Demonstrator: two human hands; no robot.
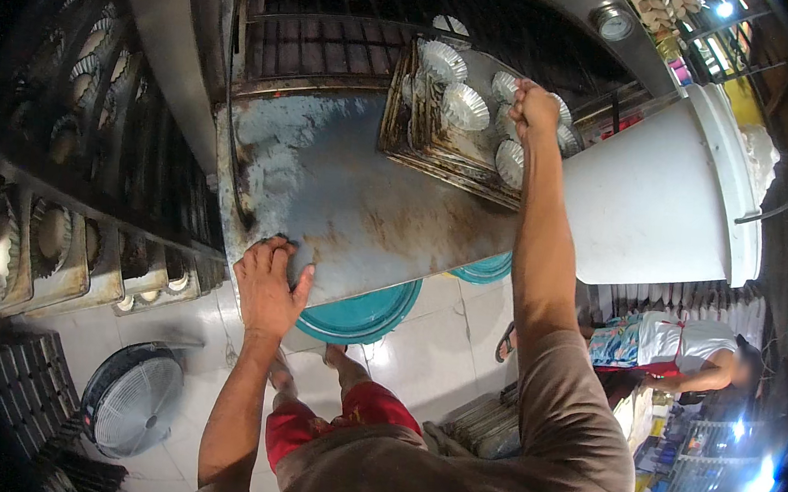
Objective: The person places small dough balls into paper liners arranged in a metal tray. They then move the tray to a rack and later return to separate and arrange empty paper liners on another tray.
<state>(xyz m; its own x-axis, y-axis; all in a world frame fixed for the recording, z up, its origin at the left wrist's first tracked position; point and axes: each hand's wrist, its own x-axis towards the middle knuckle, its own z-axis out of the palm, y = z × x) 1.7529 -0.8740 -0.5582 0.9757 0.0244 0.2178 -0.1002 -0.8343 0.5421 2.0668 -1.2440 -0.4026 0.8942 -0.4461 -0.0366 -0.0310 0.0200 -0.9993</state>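
My left hand (271, 285) rests with spread fingers on the near left edge of a stained metal panel (362, 209), which looks like a lowered oven door. At the panel's far right lies a tilted stack of worn baking trays (457, 147). Several silvery fluted baking cups (465, 106) sit on the top tray. My right hand (535, 109) is curled above these cups. Whether its fingers hold a cup cannot be made out. Behind the panel, a dark opening with metal bars (325, 57) runs across.
To the left, a rack (93, 188) holds trays of filled fluted cups. A white bucket (655, 190) stands right of the trays. Teal round tubs (368, 310) show below the panel. A fan (135, 399) is on the floor at lower left. Another person (677, 351) is at the right.
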